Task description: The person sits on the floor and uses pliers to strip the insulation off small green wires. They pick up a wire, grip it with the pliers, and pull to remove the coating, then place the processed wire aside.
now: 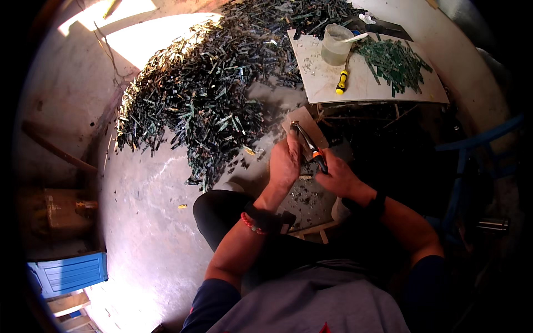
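My right hand (339, 172) grips a pliers-like hand tool (307, 141) with an orange and black handle and a bare metal front. Its shaft slants up and left to the fingertips of my left hand (285, 160). There, my left thumb and fingers pinch a small brassy metal piece (295, 123) against the tool's tip; its exact kind is hard to tell. Below both hands lies a tan board (310, 123), partly covered by them. Dark crumbs (306, 195) litter the floor between my feet.
A large heap of dark strips (200, 95) covers the floor ahead and left. A white board-topped stand (320, 89) at the upper right bears a plastic jug (335, 45), a yellow-black screwdriver (342, 82) and green strips (393, 62). A blue chair frame (462, 156) stands right, a blue crate (73, 272) lower left.
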`<state>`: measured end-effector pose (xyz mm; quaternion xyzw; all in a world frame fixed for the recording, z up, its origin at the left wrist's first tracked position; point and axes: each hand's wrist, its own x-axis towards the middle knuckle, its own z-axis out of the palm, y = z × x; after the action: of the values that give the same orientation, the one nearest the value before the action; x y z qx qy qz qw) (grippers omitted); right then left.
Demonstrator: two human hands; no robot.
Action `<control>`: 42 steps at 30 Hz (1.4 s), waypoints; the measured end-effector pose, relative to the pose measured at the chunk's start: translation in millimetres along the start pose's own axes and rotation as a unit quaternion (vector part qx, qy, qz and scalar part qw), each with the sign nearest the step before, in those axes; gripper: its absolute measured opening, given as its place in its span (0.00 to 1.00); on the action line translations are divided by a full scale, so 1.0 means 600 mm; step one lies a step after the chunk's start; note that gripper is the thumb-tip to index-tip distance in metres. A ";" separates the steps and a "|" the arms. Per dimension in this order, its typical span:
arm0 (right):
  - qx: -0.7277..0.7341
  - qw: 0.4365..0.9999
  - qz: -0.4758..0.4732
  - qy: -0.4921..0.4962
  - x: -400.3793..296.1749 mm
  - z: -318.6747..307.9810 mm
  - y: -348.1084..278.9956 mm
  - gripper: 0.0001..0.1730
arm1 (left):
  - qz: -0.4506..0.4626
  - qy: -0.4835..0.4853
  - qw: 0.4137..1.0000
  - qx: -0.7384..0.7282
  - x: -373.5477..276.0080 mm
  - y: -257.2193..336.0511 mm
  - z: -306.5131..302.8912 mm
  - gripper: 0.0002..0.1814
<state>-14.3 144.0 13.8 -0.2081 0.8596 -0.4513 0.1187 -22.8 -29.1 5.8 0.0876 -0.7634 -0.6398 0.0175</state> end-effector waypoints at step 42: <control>-0.235 0.956 -0.165 0.053 0.032 -0.030 0.006 0.18 | 0.071 0.015 0.993 0.093 -0.029 -0.015 -0.022 0.35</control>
<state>-39.3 149.8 20.6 -0.3446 0.9004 -0.2599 -0.0550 -2.5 -40.9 0.9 0.0437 -0.8232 -0.5621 0.0663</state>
